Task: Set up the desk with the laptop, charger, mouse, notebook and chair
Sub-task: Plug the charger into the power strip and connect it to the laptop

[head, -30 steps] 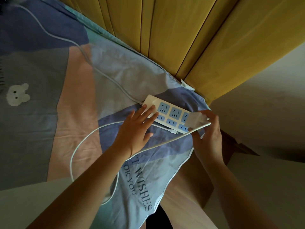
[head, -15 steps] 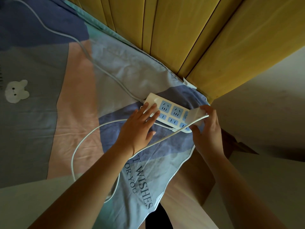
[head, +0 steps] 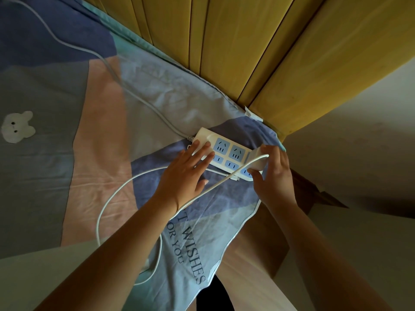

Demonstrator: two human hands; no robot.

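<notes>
Pressing down with flat, straight fingers, the left hand (head: 184,173) rests on the near end of the power strip (head: 224,153), w/ the fingertips on its white part next to the blue sockets. The right hand (head: 272,173) holds the charger (head: 258,159), a white block, w/ thumb and fingers curled around it at the far end of the strip; whether its pins are in a socket, I cannot tell. The charger cable (head: 125,187) goes from the block under the left wrist and makes a big loop on the bedsheet (head: 94,135), approx. toward the bottom edge. The strip lies on the sheet near the yellow wooden board (head: 247,48). The strip's own cord (head: 139,97) runs away to the upper left. A white bear print (head: 16,126) is on the sheet, well apart from both hands.
</notes>
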